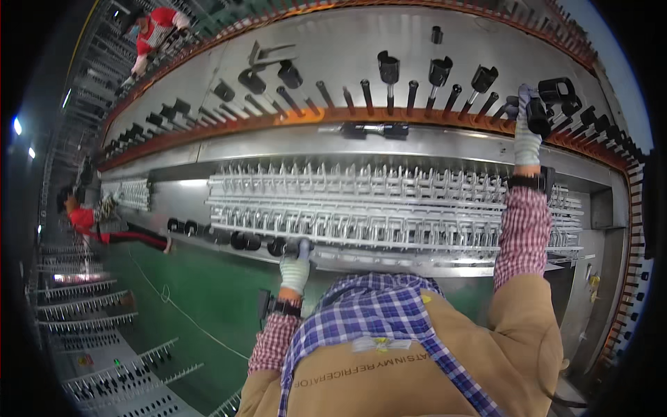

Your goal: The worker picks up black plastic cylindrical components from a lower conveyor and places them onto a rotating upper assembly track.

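Note:
My left hand [296,267], in a pale knit glove, is closed around a black cylindrical part [303,244] at the near edge of the machine, beside a row of similar black parts [236,240]. My right hand [526,128], gloved too, reaches far up and grips a black cup-shaped part [538,115] at the row of upright pegs [413,92] along the orange rail [278,119]. Some pegs carry black caps [388,67]; others stand bare.
A wide bed of metal wire racks [389,201] lies between my two hands. A person in red [156,31] works at the far upper left, another person [90,219] at the left. Green floor [194,299] and more racks [90,306] lie lower left.

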Motion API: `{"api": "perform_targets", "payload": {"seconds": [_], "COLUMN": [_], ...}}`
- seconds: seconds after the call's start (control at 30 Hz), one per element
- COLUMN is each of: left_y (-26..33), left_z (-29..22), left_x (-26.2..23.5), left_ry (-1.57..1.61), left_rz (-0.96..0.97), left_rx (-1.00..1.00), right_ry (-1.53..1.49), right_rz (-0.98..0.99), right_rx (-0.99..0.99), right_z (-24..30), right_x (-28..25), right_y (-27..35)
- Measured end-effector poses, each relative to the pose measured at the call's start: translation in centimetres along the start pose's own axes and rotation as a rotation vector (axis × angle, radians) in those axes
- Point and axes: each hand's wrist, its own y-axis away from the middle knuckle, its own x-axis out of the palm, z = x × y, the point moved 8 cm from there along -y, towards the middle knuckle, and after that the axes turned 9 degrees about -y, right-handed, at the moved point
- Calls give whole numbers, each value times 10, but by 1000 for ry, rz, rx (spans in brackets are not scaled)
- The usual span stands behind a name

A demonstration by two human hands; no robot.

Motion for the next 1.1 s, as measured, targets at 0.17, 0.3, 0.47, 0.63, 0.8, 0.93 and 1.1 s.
{"api": "perform_targets", "payload": {"seconds": [0.17,0.3,0.47,0.63,0.8,0.93,1.1], "left_y": [5,-4,-12,-17,-28,-9,-2], "left_z": [-22,12,-1,-10,27,-32,-20], "left_x": [-1,26,22,10,36,-9,7], "left_ry": [384,229,222,61,-27,61,363], "left_rz": [200,244,222,191,242,-83,64], "left_rx": [-173,-191,-132,-48,-35,116,-109], "right_ry": [-255,-982,-431,-309,-173,51,-142], "right_rz": [770,720,621,688,629,681,820], "right_rx": [207,829,277,320,792,858,841], "right_z": [16,6,-16,43,33,-14,-6], "right_x": [100,175,212,189,142,137,139], "right_y": [225,385,415,395,382,379,393]}}
